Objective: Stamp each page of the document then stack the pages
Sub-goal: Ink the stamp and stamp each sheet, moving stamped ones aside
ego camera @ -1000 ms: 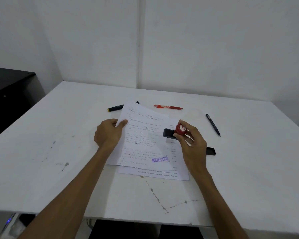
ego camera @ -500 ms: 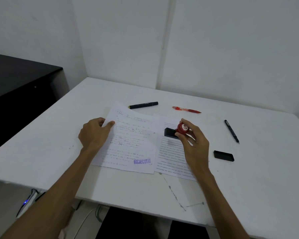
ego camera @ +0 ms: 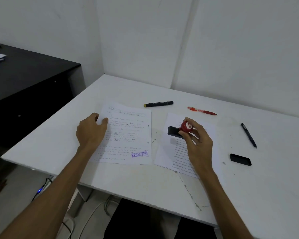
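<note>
With one page already marked, caught between two stampings. Left hand [ego camera: 91,131] pinching the upper left edge of the stamped page [ego camera: 128,133], fingers curled round the paper; that page flat on the white table [ego camera: 145,185], near its left side, a purple "REJECTED" mark [ego camera: 139,154] in its lower right corner. Right hand [ego camera: 198,145] gripping the red knob of the stamp [ego camera: 179,129], black base held just above the top of the unstamped page [ego camera: 173,152]; touching the paper or not, cannot tell. Second page just to the right of the first, edges near but seemingly apart, no mark visible on it.

Judged as the step in hand: setting the finished sheet aside and readying the stamp for the next. Next move likely calls for: lowering the stamp squarely on a bare patch of the second page, pressing evenly, lifting straight up to avoid smearing, then laying one page on the other. Left hand possibly needed to steady the sheet.

Counted: two pages, one stamp, one black lid or ink pad [ego camera: 240,159] at the right of the table, three pens along the far side: a black marker [ego camera: 158,104] with a yellow end, a red pen [ego camera: 202,110], a black pen [ego camera: 248,135]. Beyond the table's left edge, a black desk [ego camera: 28,78].
</note>
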Available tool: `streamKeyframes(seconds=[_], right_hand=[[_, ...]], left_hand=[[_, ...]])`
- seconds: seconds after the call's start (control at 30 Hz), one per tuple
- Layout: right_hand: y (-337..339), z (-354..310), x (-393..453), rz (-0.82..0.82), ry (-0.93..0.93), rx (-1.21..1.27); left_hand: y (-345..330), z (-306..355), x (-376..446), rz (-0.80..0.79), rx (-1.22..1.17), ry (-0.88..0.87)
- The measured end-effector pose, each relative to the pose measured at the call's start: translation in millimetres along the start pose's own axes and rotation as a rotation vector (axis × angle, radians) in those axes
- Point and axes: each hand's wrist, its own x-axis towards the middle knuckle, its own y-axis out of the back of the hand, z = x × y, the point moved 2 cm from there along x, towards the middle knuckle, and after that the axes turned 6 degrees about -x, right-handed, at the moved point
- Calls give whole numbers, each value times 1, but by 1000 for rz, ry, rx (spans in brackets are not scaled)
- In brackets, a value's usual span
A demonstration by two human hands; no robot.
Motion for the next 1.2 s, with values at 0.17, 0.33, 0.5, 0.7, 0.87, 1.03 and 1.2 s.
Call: streamKeyframes(seconds=[0.17,0.33,0.5,0.7,0.87,1.03,1.2], right_hand=[[3,2,-3,5,-1,-20],[8,5,-6,7,-20,-30],[15,6,-8,11,-16,-20],[25,10,-9,29,-13,-35],[38,14,-13,52,-22,-56],[54,21,-23,42,-13,-113],[68,24,-34,24,-9,-186]], left_hand=[[-7,-4,1,-24,-30,-45],[-12,-5,0,-3,18,-49],[-14,-6,1,35,93,-26],[-28,12,-2,-26,15,-142],[-63,41,-15,-246,-108,-320],[-97,84,-40,-473,-220,-490],[-125,122,-61,-712,-183,-646]])
